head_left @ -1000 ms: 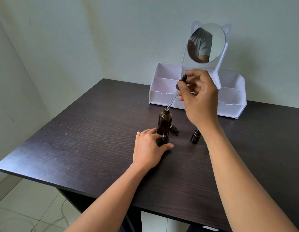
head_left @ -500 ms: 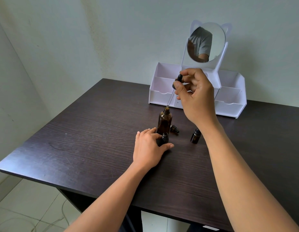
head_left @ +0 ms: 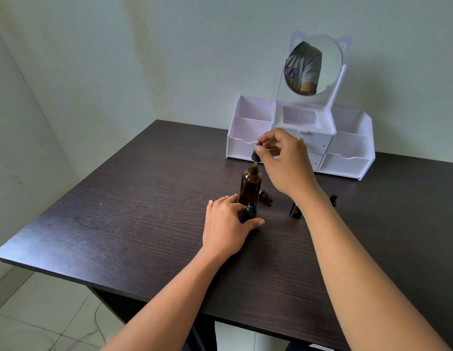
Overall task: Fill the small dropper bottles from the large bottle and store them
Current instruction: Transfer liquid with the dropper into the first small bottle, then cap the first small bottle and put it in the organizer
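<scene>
The large amber bottle point(head_left: 250, 184) stands open in the middle of the dark table point(head_left: 134, 211). My right hand point(head_left: 283, 163) pinches the black bulb of its dropper point(head_left: 256, 151) just above the neck, the glass tube down inside the bottle. My left hand point(head_left: 225, 224) grips a small open dropper bottle point(head_left: 250, 211) in front of the large one. A small dropper cap point(head_left: 266, 196) lies behind it. A second small bottle point(head_left: 295, 210) stands to the right, and another dark cap point(head_left: 333, 199) shows past my right wrist.
A white organizer point(head_left: 347, 153) with open compartments, drawers and a round mirror point(head_left: 313, 64) stands at the back of the table against the wall. The table's front edge point(head_left: 43, 268) drops to a tiled floor at the lower left.
My right hand has lowered the dropper from a raised, tilted hold until its tube went down into the large bottle. My left hand has stayed on the small bottle.
</scene>
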A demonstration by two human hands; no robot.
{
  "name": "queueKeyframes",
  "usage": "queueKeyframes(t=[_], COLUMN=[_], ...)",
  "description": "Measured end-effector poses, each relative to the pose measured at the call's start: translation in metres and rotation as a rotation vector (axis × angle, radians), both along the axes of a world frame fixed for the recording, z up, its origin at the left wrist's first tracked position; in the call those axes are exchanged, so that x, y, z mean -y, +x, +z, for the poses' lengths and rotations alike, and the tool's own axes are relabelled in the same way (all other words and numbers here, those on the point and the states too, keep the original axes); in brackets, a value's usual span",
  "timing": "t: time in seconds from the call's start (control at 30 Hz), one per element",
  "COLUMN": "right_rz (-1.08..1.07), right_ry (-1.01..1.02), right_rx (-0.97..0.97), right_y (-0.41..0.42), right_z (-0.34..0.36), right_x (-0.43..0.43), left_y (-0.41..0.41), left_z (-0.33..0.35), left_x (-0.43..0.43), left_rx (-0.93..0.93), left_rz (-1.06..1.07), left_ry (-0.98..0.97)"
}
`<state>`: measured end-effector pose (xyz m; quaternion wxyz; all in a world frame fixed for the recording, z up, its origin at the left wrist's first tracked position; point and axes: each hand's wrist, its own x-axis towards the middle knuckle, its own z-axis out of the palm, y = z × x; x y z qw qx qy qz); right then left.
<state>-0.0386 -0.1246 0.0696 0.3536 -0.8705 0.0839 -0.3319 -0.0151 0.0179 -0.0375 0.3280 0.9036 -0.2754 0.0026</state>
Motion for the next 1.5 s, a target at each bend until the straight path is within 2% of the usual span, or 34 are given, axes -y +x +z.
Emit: queueKeyframes(t=[0.23, 0.43, 0.5, 0.67, 0.77, 1.0, 1.1, 1.3, 1.5], right_rz=[0.002, -0.136, -0.169, -0.221, -0.228, -0.234, -0.250, -0.298, -0.268], right_ry=[-0.049, -0.003, -0.049, -0.215, -0.242, -0.232, -0.232, -0.210, -0.079], right_rx=[-0.090, -0.025, -0.097, -0.414, -0.580, -0.764, -0.696, -0.309, 0.005], right_y=[0.000, -0.007, -0.013, -0.025, -0.025, -0.020, -0.021, -0.026, -0.037], right_z=[-0.003, -0.007, -0.019, -0.054, -0.059, -0.055, -0.055, -0.037, -0.001], right_x=[0.001, 0.000, -0.005, -0.013, -0.016, -0.015, -0.013, -0.001, 0.010], left_y=[0.000, 0.004, 0.006, 0.004, 0.002, 0.000, 0.001, -0.001, -0.001], left_z=[0.001, 0.001, 0.000, -0.008, -0.007, -0.003, -0.003, -0.001, 0.001], left_x=[0.000, 0.000, 0.000, 0.002, 0.002, 0.001, 0.001, 0.000, 0.000], left_rx=[0.009, 0.031, 0.045, 0.068, 0.072, 0.068, 0.056, 0.017, -0.013], left_rz=[0.008, 0.012, 0.015, -0.004, 0.006, 0.006, 0.015, 0.028, 0.031], left_ry=[0.002, -0.030, -0.045, -0.048, -0.059, -0.060, -0.053, -0.045, -0.037])
